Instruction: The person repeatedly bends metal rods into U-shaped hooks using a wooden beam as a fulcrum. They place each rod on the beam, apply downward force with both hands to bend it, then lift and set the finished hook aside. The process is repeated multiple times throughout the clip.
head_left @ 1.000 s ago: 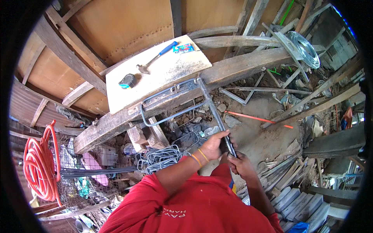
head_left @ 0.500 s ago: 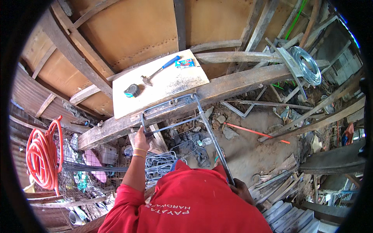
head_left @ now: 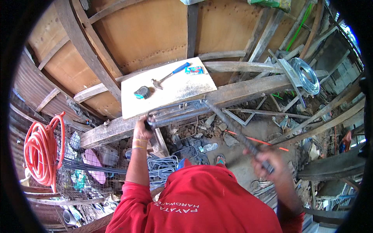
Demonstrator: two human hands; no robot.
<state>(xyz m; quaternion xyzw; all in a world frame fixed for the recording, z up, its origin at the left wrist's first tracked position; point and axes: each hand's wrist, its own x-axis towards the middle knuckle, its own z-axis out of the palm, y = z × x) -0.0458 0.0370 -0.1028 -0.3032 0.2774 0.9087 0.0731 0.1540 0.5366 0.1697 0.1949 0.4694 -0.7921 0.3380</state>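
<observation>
My left hand [head_left: 143,129] is closed on a bent ribbed steel bar [head_left: 180,117] at the near side of the wooden beam [head_left: 248,86]. The bar runs rightward along the beam's edge. A long steel lever [head_left: 237,133] slants from small metal pegs [head_left: 185,105] on the beam toward me. Its lower end is in my right hand [head_left: 269,165], which is closed round it and slightly blurred. On the beam, a pale board [head_left: 171,91] carries a blue-handled claw hammer [head_left: 169,75], a black tape measure [head_left: 142,93] and a small blue packet [head_left: 194,70].
Bent steel stirrups [head_left: 161,166] are piled below my left arm. A coiled orange hose [head_left: 40,153] hangs at left by a wire cage [head_left: 91,171]. Coiled wire [head_left: 305,76] hangs at far right. Rubble and an orange strip [head_left: 272,146] lie on the dirt ground [head_left: 248,155].
My right hand has moved right and away from my body, swinging the lever's near end outward to the right. My left hand stays on the bar. The view has shifted slightly.
</observation>
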